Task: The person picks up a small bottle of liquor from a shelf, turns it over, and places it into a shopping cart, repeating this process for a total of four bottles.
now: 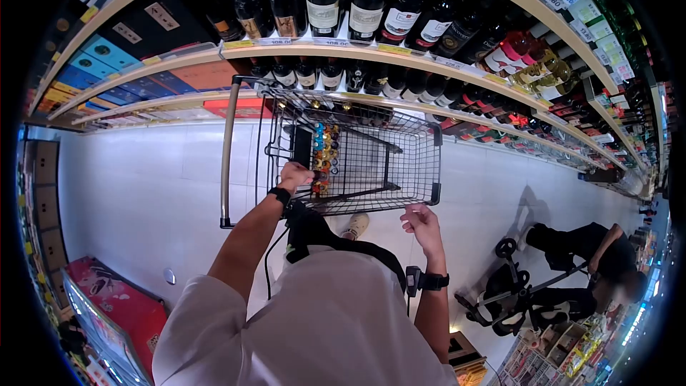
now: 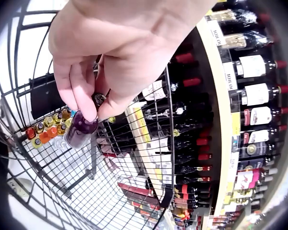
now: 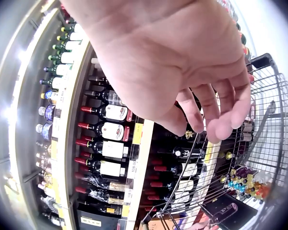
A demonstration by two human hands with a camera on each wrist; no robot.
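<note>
My left hand (image 1: 291, 175) pinches a small bottle of dark purple liquid (image 2: 80, 132) near its cap, between thumb and fingers. It is over the handle end of a black wire shopping cart (image 1: 439, 136). Beside it, several small bottles (image 1: 326, 144) with colourful contents, orange, yellow, blue and clear, stand in rows in the cart, next to a black panel (image 2: 44, 98). My right hand (image 1: 423, 224) hangs loosely bent just outside the cart's far corner from the handle, and holds nothing. In the right wrist view, its fingers (image 3: 223, 127) overlap the basket's edge.
Wine bottles (image 1: 368, 11) fill the shelves in front, above price tags. Boxed goods (image 1: 103, 50) are on the shelf at left. A red freezer chest (image 1: 118, 300) stands behind left. At right, a person in dark clothes (image 1: 582, 246) is beside a stroller (image 1: 514, 289).
</note>
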